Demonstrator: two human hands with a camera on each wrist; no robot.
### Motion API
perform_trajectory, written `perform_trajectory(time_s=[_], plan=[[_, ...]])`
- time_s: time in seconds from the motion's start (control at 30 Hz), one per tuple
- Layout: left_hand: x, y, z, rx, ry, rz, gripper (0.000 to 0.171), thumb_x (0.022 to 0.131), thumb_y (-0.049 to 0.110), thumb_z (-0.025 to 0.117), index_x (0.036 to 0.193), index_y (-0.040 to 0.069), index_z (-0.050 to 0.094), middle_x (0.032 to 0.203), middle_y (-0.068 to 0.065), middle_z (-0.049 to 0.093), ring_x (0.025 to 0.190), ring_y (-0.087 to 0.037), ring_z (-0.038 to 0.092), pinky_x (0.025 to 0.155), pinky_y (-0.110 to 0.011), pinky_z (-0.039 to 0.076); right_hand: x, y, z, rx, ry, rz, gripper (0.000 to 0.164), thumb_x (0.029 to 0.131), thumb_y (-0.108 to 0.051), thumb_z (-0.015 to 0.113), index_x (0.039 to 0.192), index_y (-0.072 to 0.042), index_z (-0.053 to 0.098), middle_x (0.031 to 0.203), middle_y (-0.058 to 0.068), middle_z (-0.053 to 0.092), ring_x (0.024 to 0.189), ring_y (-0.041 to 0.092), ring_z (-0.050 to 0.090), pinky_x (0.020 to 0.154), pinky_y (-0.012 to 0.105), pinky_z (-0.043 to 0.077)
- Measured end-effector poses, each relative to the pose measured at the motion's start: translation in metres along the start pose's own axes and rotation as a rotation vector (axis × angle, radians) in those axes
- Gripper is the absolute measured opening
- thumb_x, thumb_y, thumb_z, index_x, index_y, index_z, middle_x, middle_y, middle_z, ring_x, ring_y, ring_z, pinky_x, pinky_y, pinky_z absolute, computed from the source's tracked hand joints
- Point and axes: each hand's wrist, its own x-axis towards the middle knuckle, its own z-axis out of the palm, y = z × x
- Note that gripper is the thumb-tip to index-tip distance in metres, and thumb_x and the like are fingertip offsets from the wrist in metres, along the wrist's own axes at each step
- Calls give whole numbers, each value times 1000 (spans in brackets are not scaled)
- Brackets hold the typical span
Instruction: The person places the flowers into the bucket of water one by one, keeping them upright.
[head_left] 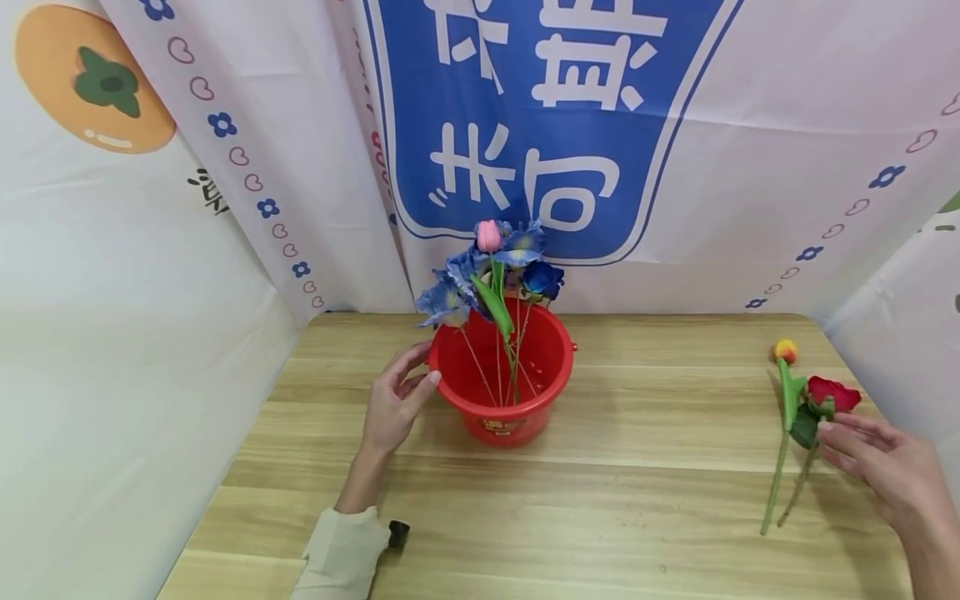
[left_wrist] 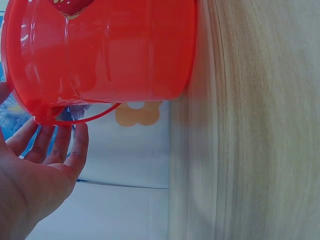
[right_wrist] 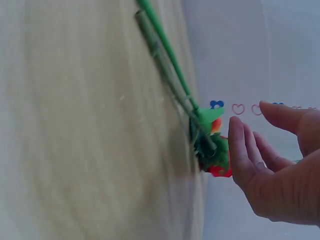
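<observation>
A red bucket (head_left: 504, 421) stands on the wooden table, holding several artificial flowers: blue irises (head_left: 444, 302), a blue rose (head_left: 542, 280) and a pink tulip (head_left: 489, 237). My left hand (head_left: 397, 396) rests against the left side of its rim, fingers spread and lightly bent near the handle (left_wrist: 95, 117). At the right lie a red rose (head_left: 834, 395) and an orange-yellow tulip (head_left: 784, 351), their stems side by side. My right hand (head_left: 888, 467) hovers beside the rose, its thumb and fingers apart in the right wrist view; nothing is between them.
White printed cloth (head_left: 337, 167) with a blue sign hangs behind the table (head_left: 637, 517) and along both sides. The bucket is close to the table's back edge. A small black object (head_left: 398, 534) shows beside the left sleeve.
</observation>
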Motion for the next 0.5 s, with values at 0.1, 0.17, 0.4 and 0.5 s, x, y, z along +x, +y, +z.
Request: perform_trajectory(time_s=[0.1, 0.17, 0.4, 0.5], plan=[[0, 1, 0, 8, 1, -3, 48, 99, 1, 72, 146, -1, 63, 147, -21, 63, 128, -10, 63, 98, -20, 60, 5, 5, -5, -145, 1, 52, 48, 100, -23, 78, 136, 2, 56, 82, -30, 65, 74, -1, 74, 70, 24, 65], [0, 1, 0, 10, 1, -4, 48, 99, 2, 72, 146, 0, 63, 147, -21, 63, 128, -10, 63, 98, -21, 60, 7, 8, -7, -208, -15, 79, 70, 102, -24, 76, 148, 14, 41, 82, -32, 64, 76, -1, 74, 73, 26, 66], [0, 2, 0, 8, -1, 4, 48, 99, 2, 72, 146, 0, 63, 148, -21, 63, 128, -11, 63, 97, -20, 60, 14, 14, -6, -295, -20, 102, 92, 101, -25, 77, 160, 19, 22, 85, -32, 60, 77, -8, 70, 78, 28, 67], [0, 1, 0, 7, 1, 5, 48, 99, 1, 71, 146, -1, 63, 148, -21, 63, 128, -10, 63, 97, -20, 60, 17, 15, -5, -358, -5, 105, 93, 101, -28, 77, 160, 19, 22, 86, -34, 54, 76, -12, 67, 77, 28, 67]])
